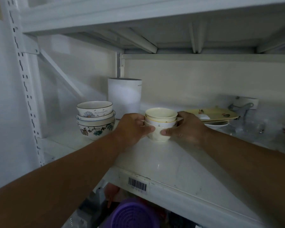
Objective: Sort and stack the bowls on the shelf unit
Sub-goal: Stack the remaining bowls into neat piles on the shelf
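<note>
White metal shelf unit (pixel 179 163), middle tier, dim light.

Item 1: stack of small cream bowls (pixel 160 124), three nested, standing upright on the shelf board near its centre. The top bowl has a plain pale-yellow interior. Left hand (pixel 132 127) grips the stack from its left side, thumb curled across the lowest bowl's front; right hand (pixel 184 127) grips it from the right side, thumb likewise on the lowest bowl. Both hands are clamped on the stack.

Item 2: stack of patterned bowls (pixel 95 119), four nested, just left of the left hand; the lowest shows a floral band, the top one a daisy motif and dark rim.

Item 3: white cylindrical container (pixel 124 96), upright behind and between the two stacks.

Item 4: yellow plate (pixel 217 115), right of the right hand, resting on a white dish.

Item 5: barcode label (pixel 137 185) on the shelf's front edge.

Item 6: purple plastic object (pixel 135 216) on the tier below.
</note>
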